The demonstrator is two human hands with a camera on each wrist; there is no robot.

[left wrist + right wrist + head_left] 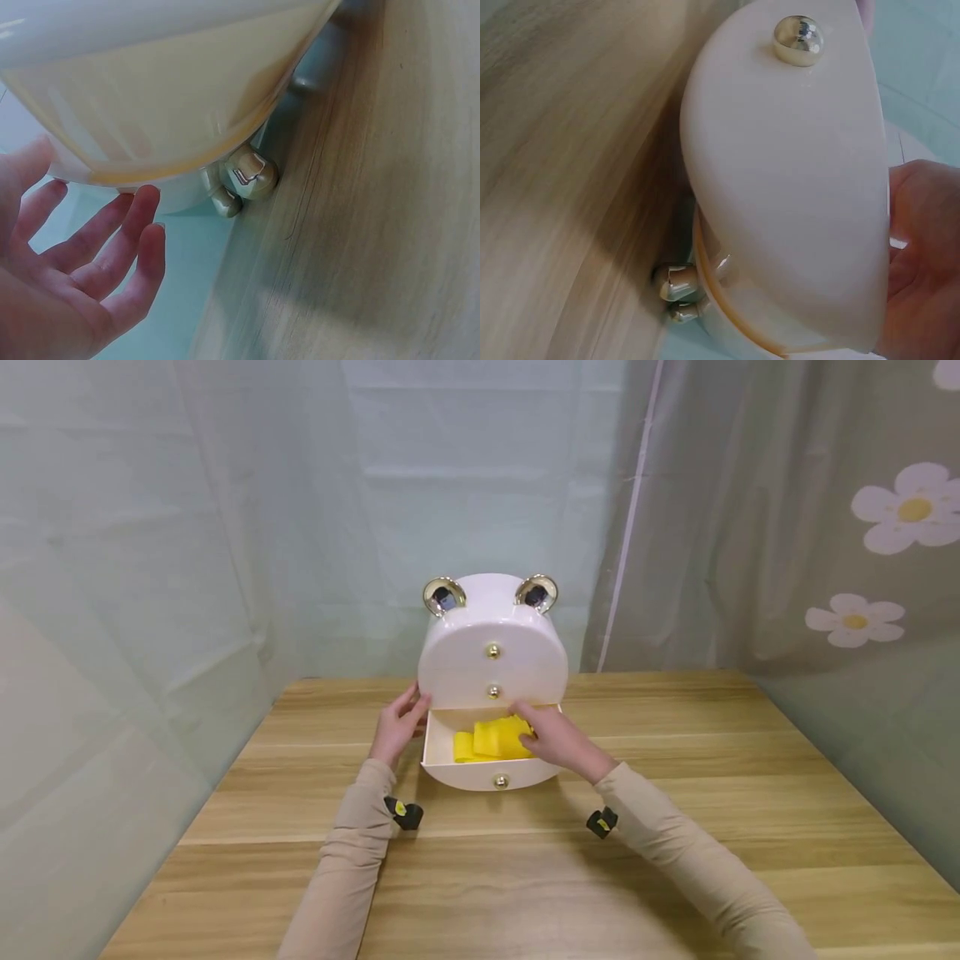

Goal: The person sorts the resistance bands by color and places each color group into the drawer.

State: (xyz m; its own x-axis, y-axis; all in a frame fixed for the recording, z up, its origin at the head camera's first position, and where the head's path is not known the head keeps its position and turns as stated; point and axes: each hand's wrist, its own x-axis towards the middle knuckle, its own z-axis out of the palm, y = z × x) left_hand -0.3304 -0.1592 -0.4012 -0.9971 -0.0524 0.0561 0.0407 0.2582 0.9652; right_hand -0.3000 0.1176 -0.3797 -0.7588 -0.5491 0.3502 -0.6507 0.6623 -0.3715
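A white rounded storage box (491,664) with two gold ear-like ornaments and gold knobs stands on the table. Its bottom drawer (442,718) is pulled out, and a folded yellow fabric strip (487,739) lies inside. My right hand (558,739) reaches over the drawer's right side, the strip's right end between thumb and fingers. In the right wrist view the drawer front (787,172) hides most of its fingers. My left hand (90,277) touches the box's left side with spread, gently bent fingers.
The wooden table (495,877) extends on all sides of the box. Gold feet (251,172) hold the box off the tabletop. Pale curtains (480,485) hang behind, and a grey one with flowers (855,620) is at the right.
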